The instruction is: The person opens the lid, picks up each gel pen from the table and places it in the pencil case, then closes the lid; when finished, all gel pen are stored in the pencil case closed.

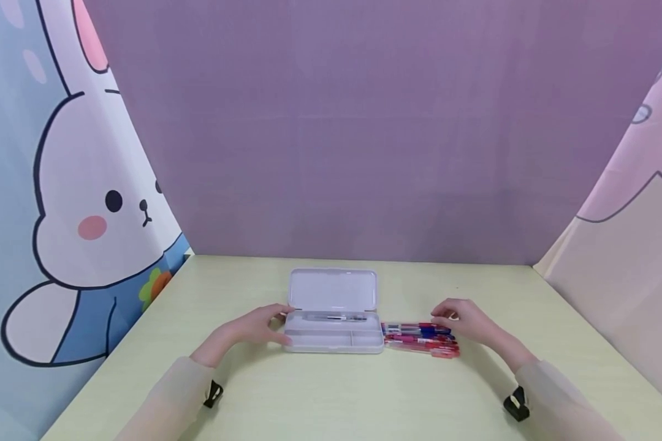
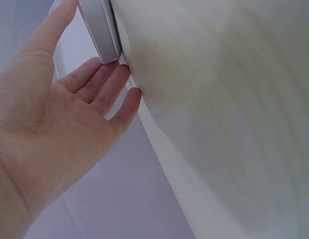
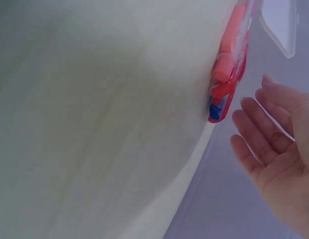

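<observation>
A white plastic pencil case lies with its lid raised at the back. One clear pen lies in its rear compartment. At the case's left end my left hand holds it, thumb toward the front corner and fingers toward the back one. In the left wrist view, the fingertips meet the end of the case. A bunch of red, pink and blue pens lies against the case's right side. Just above their right ends is my right hand, fingers loosely bent, gripping nothing.
The pale tabletop runs back to a purple cloth. A rabbit-print curtain hangs on the left and a pink one on the right. Black wrist straps sit over the sleeves.
</observation>
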`<state>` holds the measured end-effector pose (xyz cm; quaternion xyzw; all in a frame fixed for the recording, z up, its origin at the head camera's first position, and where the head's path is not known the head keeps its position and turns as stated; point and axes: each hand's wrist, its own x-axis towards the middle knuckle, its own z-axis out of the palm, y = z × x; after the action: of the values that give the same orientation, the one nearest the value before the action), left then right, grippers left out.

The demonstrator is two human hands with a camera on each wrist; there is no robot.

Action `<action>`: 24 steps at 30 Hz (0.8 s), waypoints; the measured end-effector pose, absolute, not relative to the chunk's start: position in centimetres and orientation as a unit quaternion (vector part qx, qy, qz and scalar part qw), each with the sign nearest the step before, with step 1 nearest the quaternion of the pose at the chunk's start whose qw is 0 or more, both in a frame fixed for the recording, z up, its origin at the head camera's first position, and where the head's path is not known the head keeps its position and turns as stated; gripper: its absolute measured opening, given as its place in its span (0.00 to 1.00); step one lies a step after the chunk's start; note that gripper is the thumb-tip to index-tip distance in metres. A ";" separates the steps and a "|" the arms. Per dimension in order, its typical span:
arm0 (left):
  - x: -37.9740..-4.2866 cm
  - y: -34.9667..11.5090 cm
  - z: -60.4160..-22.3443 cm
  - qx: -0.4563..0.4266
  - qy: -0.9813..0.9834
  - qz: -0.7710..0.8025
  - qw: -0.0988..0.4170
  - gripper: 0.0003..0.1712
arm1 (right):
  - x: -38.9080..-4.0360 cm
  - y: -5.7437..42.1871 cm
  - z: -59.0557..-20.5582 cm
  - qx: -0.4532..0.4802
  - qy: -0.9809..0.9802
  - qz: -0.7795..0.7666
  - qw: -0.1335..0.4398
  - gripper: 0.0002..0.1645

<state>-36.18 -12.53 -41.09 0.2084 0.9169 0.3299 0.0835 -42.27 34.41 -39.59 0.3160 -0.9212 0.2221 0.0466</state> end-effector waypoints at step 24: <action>-35.8 -12.3 -40.9 0.195 0.919 0.331 0.089 0.44 | -42.6 34.7 -40.4 0.339 -0.921 0.190 0.038 0.06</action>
<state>-35.84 -12.33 -40.85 0.1953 0.9191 0.3307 0.0887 -42.63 34.74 -40.44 0.3390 -0.9206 0.1903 0.0381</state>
